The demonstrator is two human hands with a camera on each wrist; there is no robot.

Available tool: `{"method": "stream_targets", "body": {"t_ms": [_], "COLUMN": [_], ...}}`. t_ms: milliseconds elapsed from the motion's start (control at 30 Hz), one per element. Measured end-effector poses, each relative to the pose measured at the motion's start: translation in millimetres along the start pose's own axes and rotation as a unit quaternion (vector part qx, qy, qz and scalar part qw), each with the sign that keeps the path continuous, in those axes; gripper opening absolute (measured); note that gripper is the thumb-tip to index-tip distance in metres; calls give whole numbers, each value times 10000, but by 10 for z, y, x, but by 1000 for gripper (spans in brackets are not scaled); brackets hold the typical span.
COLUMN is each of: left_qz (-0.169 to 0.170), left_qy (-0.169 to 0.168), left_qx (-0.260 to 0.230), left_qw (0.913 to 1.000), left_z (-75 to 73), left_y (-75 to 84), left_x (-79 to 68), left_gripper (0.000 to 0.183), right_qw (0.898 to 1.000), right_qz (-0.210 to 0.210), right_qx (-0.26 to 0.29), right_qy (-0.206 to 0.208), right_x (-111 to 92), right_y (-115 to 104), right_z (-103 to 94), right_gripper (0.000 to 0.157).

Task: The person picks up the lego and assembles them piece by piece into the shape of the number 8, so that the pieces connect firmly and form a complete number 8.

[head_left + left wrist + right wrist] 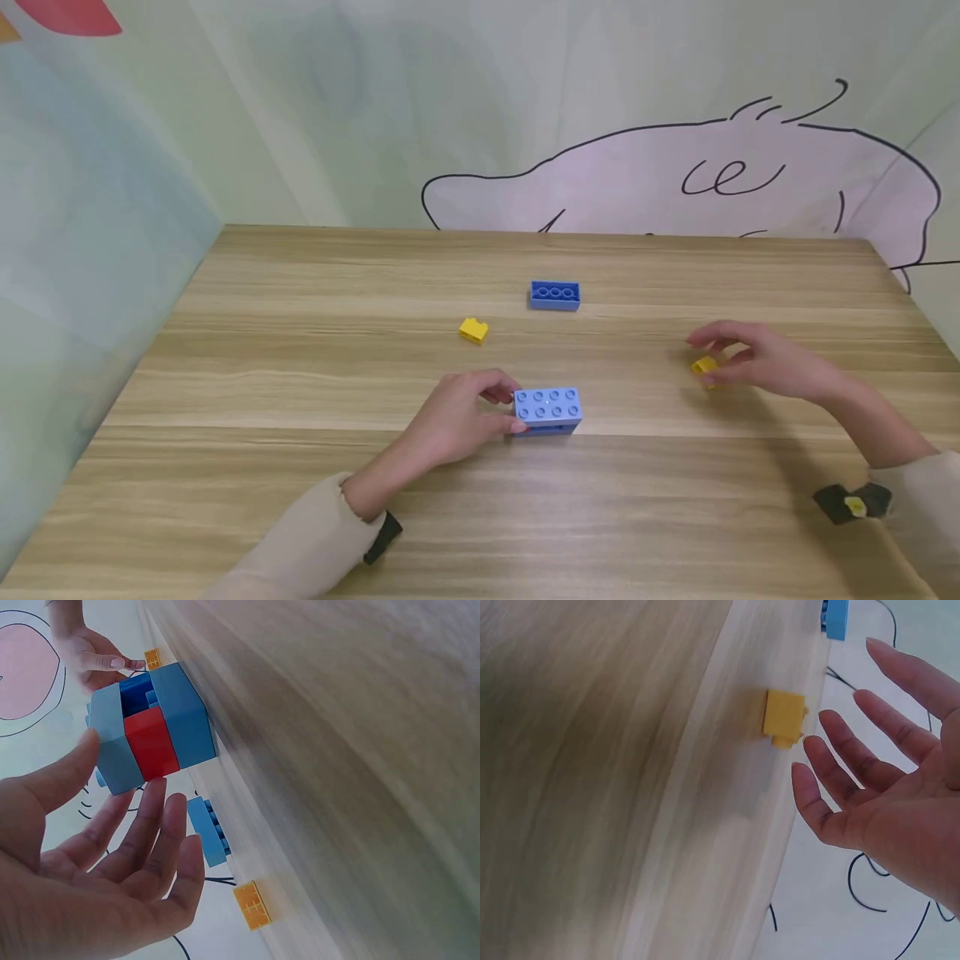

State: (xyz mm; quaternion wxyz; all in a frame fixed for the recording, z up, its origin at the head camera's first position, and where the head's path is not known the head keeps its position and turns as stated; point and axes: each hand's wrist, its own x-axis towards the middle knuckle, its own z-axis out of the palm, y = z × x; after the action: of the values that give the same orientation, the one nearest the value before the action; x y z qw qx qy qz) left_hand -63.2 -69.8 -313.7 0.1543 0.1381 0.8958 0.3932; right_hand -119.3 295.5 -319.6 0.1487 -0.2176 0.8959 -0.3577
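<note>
Presently, L hand (457, 421) pinching blue-red brick stack (547, 407), R hand (776, 364) fingers apart, nr yellow brick (703, 365)

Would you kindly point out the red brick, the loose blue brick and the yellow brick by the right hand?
Red brick (152, 742), left wrist view: its exposed face.
Loose blue brick (555, 293), head view: its upturned hollow underside.
Yellow brick (784, 715), right wrist view: its flat side.

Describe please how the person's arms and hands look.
The left sleeve and right sleeve are light beige. A dark piece shows near each sleeve's end; the right one bears a yellow mark. The left hand and right hand wear no gloves.
</note>
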Motion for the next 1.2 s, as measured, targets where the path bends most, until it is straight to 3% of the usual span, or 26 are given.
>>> {"method": "stream_targets", "body": {"t_ms": [300, 633, 967, 1200], "left_qz": [32, 43, -33, -36], "left_qy": [2, -11, -29, -37], "left_qx": [-60, -106, -130, -117], "left_qw": [10000, 9999, 9999, 9999], "left_z": [-4, -7, -1, 0], "left_y": [-5, -4, -7, -10], "left_x": [-1, -4, 1, 5], "left_gripper": [30, 30, 30, 29], "right_qw": [9988, 9987, 9991, 9992], "right_qz": [313, 382, -432, -385], "right_qx": [-185, -104, 49, 52], "right_qy": [-334, -313, -10, 96], "right_x": [-78, -104, -104, -94], "right_y": [83, 177, 286, 322], "right_z": [-47, -51, -3, 9], "right_gripper": [49, 49, 44, 42]}}
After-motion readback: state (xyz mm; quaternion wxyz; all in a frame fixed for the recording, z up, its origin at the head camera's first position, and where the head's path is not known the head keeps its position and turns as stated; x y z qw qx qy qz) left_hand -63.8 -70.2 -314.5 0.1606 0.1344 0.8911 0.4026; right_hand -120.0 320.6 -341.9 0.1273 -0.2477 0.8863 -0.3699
